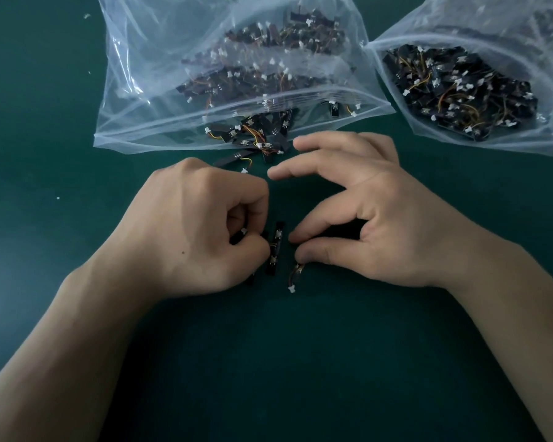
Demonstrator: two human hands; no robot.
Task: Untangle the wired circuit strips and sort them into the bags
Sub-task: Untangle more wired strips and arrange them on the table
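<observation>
Two clear zip bags lie at the far side of the green table. The big bag [160,90] in the middle holds many black circuit strips with orange wires, and a tangle of strips [256,138] spills from its mouth. The right bag [524,129] holds a dense pile of strips. My left hand [201,231] is curled, pinching a strip with a white connector between thumb and fingers. A loose black strip [276,247] lies between the hands. My right hand [364,212] pinches the wire [296,274] of a strip between thumb and index finger, its other fingers spread.
The green table surface [268,362] stretches toward me below the hands. A few tiny white specks [58,198] lie at the left. One strip [233,158] lies just outside the big bag's mouth, close to my left knuckles.
</observation>
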